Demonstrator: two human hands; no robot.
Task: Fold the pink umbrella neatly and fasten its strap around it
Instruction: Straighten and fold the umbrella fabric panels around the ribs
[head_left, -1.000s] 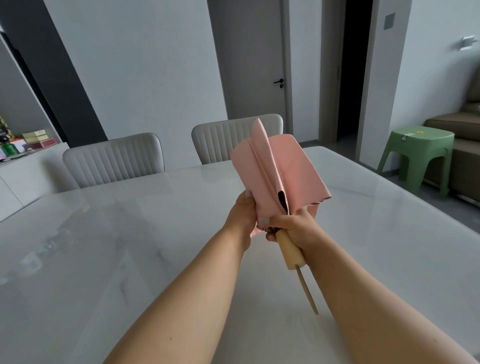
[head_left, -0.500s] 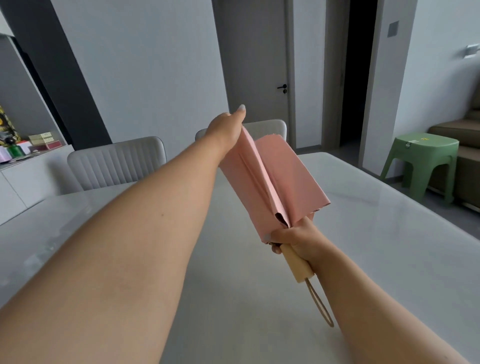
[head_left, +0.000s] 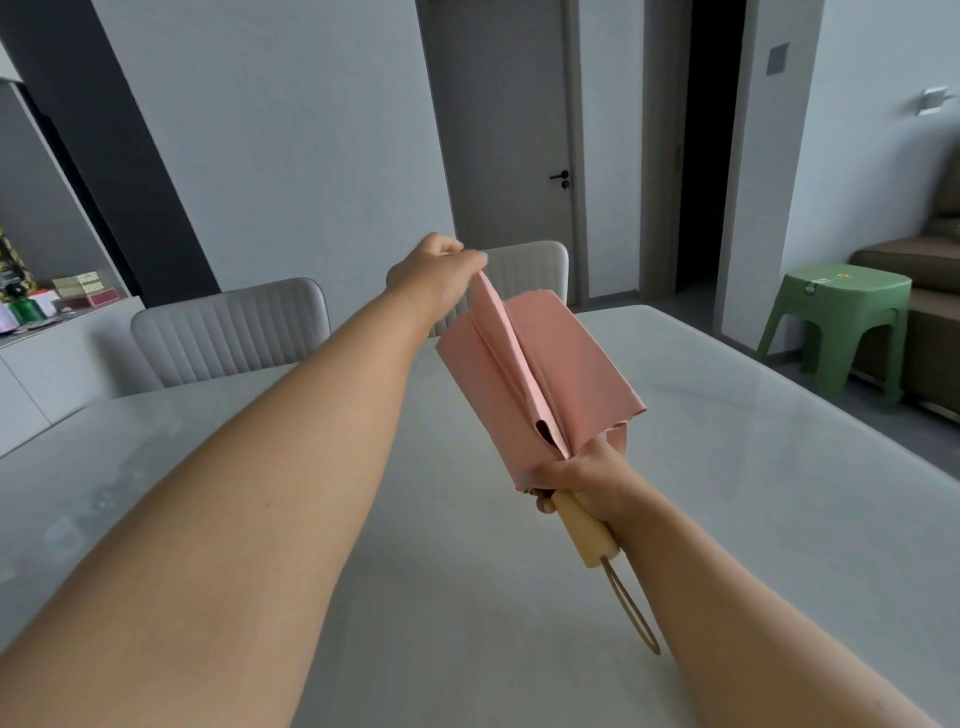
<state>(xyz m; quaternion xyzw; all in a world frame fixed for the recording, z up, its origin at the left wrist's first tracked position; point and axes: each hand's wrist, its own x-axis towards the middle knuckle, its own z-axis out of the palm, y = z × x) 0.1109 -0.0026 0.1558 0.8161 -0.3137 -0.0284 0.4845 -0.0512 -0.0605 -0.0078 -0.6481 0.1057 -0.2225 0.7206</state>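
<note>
Head view: we hold umbrella (head_left: 535, 384) above worktop (head_left: 779, 467), long axis slanting away. Right hand (head_left: 582, 480) grips handle (head_left: 584, 530) near us; left hand (head_left: 436, 273) pinches far canopy tip taut. Strap not visible, unfastened, we judge.

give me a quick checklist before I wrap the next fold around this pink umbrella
1. Right hand grips the umbrella where canopy meets wooden handle: ok.
2. Left hand pinches the tip of one pink panel, pulled straight: ok.
3. Other panels folded flat: not ok, they fan out loosely.
4. Fastening strap located: cannot tell, not visible.
5. Wrist loop hangs free below the handle: ok.
</note>
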